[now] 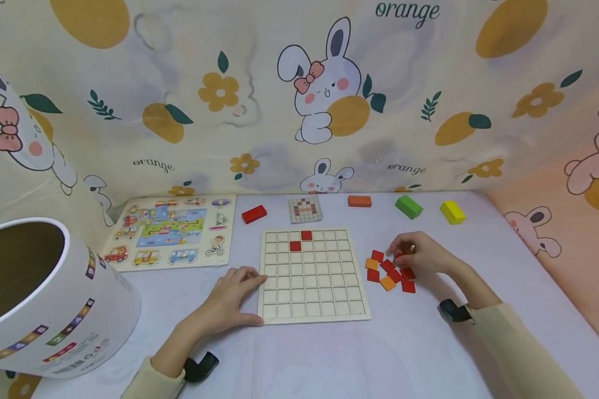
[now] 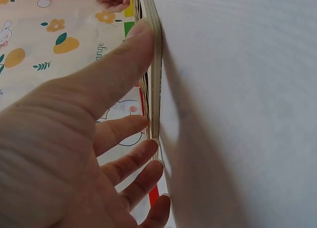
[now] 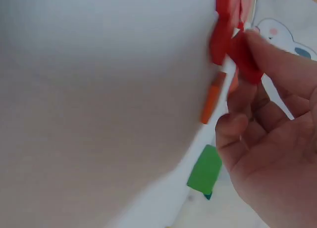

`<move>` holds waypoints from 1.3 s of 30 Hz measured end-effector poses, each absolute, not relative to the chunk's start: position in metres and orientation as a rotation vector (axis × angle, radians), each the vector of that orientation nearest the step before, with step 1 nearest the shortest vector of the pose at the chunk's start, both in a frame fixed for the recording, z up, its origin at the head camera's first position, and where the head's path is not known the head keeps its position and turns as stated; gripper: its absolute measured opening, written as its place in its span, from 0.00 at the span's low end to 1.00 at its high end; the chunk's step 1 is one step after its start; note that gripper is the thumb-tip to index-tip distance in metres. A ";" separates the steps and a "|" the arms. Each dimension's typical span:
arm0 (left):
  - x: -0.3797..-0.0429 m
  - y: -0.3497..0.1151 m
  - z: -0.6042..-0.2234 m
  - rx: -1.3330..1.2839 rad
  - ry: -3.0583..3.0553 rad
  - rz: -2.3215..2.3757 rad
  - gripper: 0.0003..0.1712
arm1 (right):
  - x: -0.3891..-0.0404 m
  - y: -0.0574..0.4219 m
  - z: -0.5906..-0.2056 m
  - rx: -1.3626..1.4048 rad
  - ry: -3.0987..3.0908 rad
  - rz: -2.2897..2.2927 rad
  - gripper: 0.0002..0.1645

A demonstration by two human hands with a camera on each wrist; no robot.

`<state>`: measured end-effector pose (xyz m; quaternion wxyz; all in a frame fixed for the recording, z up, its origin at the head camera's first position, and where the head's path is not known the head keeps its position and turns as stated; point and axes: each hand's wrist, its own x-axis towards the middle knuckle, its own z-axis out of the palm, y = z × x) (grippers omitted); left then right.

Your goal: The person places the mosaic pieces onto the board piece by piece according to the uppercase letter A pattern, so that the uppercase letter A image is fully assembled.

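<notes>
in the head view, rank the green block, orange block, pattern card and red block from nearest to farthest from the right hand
From the right hand:
1. Green block, just beyond it
2. Orange block, beyond, to its left
3. Pattern card, farther left, behind the grid board
4. Red block, leftmost

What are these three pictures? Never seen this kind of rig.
No machine here: a person works bare-handed. The wide picture is taken from the head; the others from the left and right wrists. On the white table lies a grid board bearing two red tiles. The left hand touches its left edge; the right hand pinches a red tile by a red-and-orange tile cluster. Also there: a small card, four blocks, a picture puzzle and a large tub.
</notes>
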<state>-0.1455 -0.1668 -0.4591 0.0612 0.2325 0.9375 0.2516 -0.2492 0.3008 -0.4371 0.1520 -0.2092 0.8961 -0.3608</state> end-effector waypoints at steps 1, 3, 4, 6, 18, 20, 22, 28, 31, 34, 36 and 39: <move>-0.146 -0.167 -0.459 0.703 2.835 0.761 0.52 | -0.251 0.299 -0.435 -0.603 2.569 -1.042 0.09; -0.146 -0.167 -0.459 0.705 2.836 0.761 0.52 | -0.256 0.291 -0.430 -0.608 2.547 -1.069 0.08; -0.146 -0.167 -0.459 0.706 2.837 0.761 0.52 | -0.259 0.286 -0.427 -0.616 2.541 -1.078 0.08; -0.145 -0.167 -0.459 0.705 2.837 0.762 0.52 | -0.264 0.270 -0.422 -0.630 2.523 -1.108 0.10; -0.146 -0.166 -0.459 0.713 2.838 0.768 0.52 | -0.302 0.175 -0.431 -0.884 2.396 -1.142 0.08; -0.146 -0.166 -0.459 0.709 2.839 0.767 0.52 | -0.305 0.165 -0.432 -0.934 2.382 -1.131 0.07; -0.145 -0.166 -0.459 0.703 2.839 0.767 0.52 | -0.306 0.157 -0.433 -0.967 2.373 -1.115 0.07; -0.145 -0.167 -0.459 0.692 2.840 0.765 0.52 | -0.307 0.145 -0.435 -0.969 2.405 -1.067 0.07; -0.145 -0.167 -0.458 0.702 2.844 0.767 0.52 | -0.306 0.142 -0.434 -0.949 2.425 -1.048 0.06; -0.145 -0.167 -0.458 0.714 2.846 0.765 0.52 | -0.305 0.140 -0.433 -0.931 2.439 -1.036 0.05; -0.145 -0.166 -0.457 0.717 2.846 0.766 0.52 | -0.305 0.140 -0.433 -0.926 2.447 -1.027 0.05; -0.145 -0.166 -0.457 0.716 2.844 0.769 0.52 | -0.304 0.140 -0.433 -0.923 2.461 -1.014 0.05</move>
